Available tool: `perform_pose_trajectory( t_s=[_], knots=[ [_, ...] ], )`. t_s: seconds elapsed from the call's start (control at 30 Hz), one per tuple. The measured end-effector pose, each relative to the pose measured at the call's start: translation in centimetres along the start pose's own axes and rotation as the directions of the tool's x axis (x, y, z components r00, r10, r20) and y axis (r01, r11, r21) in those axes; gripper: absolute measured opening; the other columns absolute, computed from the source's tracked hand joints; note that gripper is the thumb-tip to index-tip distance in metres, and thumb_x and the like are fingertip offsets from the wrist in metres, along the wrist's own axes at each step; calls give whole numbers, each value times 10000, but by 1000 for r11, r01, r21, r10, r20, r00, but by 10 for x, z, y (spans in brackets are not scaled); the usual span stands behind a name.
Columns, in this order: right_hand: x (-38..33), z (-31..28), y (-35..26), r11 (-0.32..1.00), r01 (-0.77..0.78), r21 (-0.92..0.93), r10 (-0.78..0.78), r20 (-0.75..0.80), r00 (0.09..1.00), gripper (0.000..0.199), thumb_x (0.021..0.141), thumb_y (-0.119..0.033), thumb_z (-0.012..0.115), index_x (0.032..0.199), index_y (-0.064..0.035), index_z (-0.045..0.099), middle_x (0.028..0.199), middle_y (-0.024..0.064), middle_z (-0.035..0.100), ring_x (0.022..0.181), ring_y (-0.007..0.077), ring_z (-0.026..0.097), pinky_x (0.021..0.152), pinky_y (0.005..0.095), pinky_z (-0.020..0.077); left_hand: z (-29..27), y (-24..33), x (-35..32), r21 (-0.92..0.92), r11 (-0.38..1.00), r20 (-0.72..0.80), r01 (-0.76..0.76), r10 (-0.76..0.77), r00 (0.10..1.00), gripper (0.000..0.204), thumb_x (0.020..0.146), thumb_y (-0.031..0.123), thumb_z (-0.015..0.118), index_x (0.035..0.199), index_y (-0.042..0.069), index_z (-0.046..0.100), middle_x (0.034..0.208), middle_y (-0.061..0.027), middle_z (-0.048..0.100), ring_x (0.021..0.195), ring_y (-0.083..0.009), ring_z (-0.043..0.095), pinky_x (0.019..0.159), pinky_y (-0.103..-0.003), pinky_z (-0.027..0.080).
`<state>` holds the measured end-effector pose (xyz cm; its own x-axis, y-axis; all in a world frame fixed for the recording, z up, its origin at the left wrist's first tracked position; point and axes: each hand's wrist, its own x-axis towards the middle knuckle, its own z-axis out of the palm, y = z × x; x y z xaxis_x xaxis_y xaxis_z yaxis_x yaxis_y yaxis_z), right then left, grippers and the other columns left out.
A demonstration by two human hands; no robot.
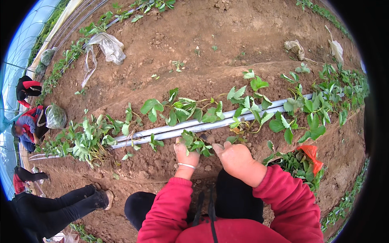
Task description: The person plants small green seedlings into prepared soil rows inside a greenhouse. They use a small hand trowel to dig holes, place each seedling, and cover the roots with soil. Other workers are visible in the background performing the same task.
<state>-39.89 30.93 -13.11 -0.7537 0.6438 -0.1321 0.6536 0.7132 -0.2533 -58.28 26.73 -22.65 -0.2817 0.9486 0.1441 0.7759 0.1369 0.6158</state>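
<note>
My left hand, with a white band at its wrist, is closed round a small strawberry seedling; its leaves cover part of the fingers. Just to the right, my right hand is low over the bed with fingers curled and thumb pressed in; what they hold, if anything, is hidden. Beyond both hands, two pale grey tubes run along the soil bed. Strawberry plants stand along the far side of the tubes. Beside my right forearm is a bag of seedlings with an orange-red plastic edge.
Loose seedlings lie heaped at the left end of the tubes. A clear plastic bag rests on the far soil. Co-workers crouch at the left edge, and a standing person's dark-clad legs are near left. Whitish plastic scraps lie far right.
</note>
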Motion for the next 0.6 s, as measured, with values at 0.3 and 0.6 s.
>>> perform_pose_trajectory(
  t_s=[0.3, 0.6],
  knots=[
    [-5, 10, -13, 991, -83, 106, 86, -28, 996, 442, 750, -81, 526, 1186, -13, 543, 755, 156, 587, 588, 291, 613, 515, 389, 500, 12, 1, -8, 25, 1000, -183, -10, 15, 983, 276, 625, 189, 702, 866, 80, 621, 859, -110, 611, 856, -339, 553, 810, -442, 385],
    [-54, -63, -27, 986, -124, 114, 123, 11, 992, 345, 800, -138, 576, 1139, -75, 585, 704, 143, 586, 601, 298, 613, 541, 388, 506, 14, 11, -5, 67, 993, -159, 100, -88, 983, 283, 657, 141, 650, 937, 109, 625, 924, -89, 602, 914, -331, 494, 779, -454, 365]
  ],
)
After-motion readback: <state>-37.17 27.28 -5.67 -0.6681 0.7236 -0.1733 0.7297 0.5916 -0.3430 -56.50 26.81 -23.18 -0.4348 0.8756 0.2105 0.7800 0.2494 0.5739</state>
